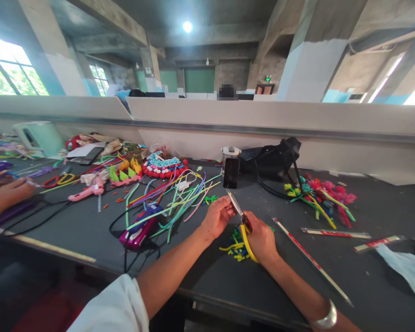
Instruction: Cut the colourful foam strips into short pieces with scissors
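My right hand [262, 240] grips a pair of scissors [237, 208] with yellow handles, its blades pointing up and away from me. Close to the blades, my left hand [217, 216] is closed in a pinch; what it holds, if anything, is too small to make out. Beneath my hands lies a pile of short cut pieces [240, 244] in yellow, green and blue. A smaller heap of green bits [210, 199] is just beyond my left hand. A dark phone [231, 173] leans upright against a lidded container [230, 151].
Fuzzy coloured stems [180, 203] spread left of my hands, beside a purple device [138, 233] and a pink glue gun [90, 190]. Wrapped sticks [311, 258], a bright fuzzy bunch [327, 198] and a black bag [276, 159] lie right. Another person's hand [12, 193] works at far left.
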`<state>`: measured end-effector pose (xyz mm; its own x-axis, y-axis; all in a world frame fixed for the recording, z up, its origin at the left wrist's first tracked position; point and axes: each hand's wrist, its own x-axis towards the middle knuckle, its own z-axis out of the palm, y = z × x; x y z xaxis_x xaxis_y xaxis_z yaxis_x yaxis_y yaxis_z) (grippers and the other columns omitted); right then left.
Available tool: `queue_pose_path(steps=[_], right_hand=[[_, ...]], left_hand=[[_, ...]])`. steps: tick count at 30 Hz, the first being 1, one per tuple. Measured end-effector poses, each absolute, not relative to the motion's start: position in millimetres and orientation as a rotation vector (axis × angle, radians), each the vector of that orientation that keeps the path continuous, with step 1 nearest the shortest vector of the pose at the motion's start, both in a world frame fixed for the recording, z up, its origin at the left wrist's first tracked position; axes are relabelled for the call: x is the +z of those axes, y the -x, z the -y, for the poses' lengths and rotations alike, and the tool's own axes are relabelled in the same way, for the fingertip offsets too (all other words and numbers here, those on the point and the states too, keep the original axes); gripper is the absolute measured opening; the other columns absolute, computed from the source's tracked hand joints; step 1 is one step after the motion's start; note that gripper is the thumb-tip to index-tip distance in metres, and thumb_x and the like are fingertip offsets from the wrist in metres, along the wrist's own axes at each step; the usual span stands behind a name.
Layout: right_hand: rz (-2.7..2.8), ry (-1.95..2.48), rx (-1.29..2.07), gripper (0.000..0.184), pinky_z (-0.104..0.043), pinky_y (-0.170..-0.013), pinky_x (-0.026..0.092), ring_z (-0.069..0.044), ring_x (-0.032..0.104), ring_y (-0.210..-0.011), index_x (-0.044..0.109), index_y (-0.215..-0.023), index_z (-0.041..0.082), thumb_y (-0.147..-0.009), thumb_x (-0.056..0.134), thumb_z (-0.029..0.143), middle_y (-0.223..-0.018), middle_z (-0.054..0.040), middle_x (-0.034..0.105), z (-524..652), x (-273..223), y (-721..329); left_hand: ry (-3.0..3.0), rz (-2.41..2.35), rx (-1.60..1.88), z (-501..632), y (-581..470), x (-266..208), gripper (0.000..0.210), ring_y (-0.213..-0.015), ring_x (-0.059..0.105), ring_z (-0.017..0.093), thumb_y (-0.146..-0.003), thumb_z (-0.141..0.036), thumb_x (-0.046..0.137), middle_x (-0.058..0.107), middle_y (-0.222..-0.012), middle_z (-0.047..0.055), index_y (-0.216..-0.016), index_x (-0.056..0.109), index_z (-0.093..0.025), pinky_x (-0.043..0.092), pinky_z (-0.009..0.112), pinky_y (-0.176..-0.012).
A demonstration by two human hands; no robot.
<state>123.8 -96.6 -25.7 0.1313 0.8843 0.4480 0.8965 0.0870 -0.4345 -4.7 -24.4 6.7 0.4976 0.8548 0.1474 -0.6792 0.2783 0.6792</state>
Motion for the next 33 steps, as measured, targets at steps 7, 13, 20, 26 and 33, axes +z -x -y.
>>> queue_pose_path(steps=[7, 13, 20, 26, 33], right_hand=[[1.735, 1.765, -0.057, 0.027, -0.020, -0.057, 0.033, -0.014, 0.058, -0.066, 0.060, -0.103, 0.021, -0.081, 0.044, 0.020, -0.072, -0.0012, 0.062, 96.4, -28.3, -123.8], [1.744, 1.827, -0.109, 0.028, -0.020, -0.056, 0.032, -0.014, 0.058, -0.066, 0.059, -0.106, 0.024, -0.080, 0.048, 0.020, -0.074, -0.0007, 0.062, 97.3, -27.2, -122.6], [1.738, 1.770, -0.024, 0.026, -0.020, -0.057, 0.035, -0.014, 0.059, -0.065, 0.060, -0.102, 0.022, -0.081, 0.044, 0.020, -0.072, -0.0006, 0.062, 96.6, -28.4, -123.0], [1.750, 1.771, -0.060, 0.026, -0.020, -0.056, 0.034, -0.014, 0.058, -0.063, 0.060, -0.101, 0.021, -0.081, 0.044, 0.021, -0.069, -0.0010, 0.062, 95.4, -30.7, -123.1], [1.753, 1.838, -0.111, 0.031, -0.020, -0.055, 0.032, -0.014, 0.058, -0.065, 0.060, -0.108, 0.023, -0.080, 0.047, 0.020, -0.072, -0.0011, 0.062, 96.2, -28.2, -122.6]], left_hand=[[-0.752, -0.291, 1.037, 25.8, 5.3, 8.3, 0.025, -0.050, 0.037, 0.006, -0.071, -0.028, 0.069, 0.041, -0.057, -0.004, -0.062, 0.050, -0.014, 0.033, 0.023, -0.054], [-0.724, -0.285, 1.024, 24.5, 4.8, 5.1, 0.024, -0.050, 0.036, 0.005, -0.071, -0.027, 0.069, 0.040, -0.057, -0.005, -0.064, 0.050, -0.014, 0.034, 0.022, -0.054], [-0.682, -0.318, 1.019, 25.6, 4.0, 4.7, 0.021, -0.051, 0.037, 0.004, -0.071, -0.026, 0.069, 0.040, -0.057, -0.005, -0.067, 0.054, -0.013, 0.035, 0.021, -0.055], [-0.669, -0.293, 1.028, 25.1, 3.3, 3.7, 0.019, -0.051, 0.038, 0.004, -0.071, -0.025, 0.069, 0.042, -0.059, -0.005, -0.069, 0.056, -0.013, 0.036, 0.021, -0.055], [-0.658, -0.276, 1.019, 23.7, 3.3, 1.8, 0.018, -0.051, 0.038, 0.004, -0.073, -0.024, 0.068, 0.042, -0.058, -0.005, -0.068, 0.055, -0.013, 0.036, 0.021, -0.056]])
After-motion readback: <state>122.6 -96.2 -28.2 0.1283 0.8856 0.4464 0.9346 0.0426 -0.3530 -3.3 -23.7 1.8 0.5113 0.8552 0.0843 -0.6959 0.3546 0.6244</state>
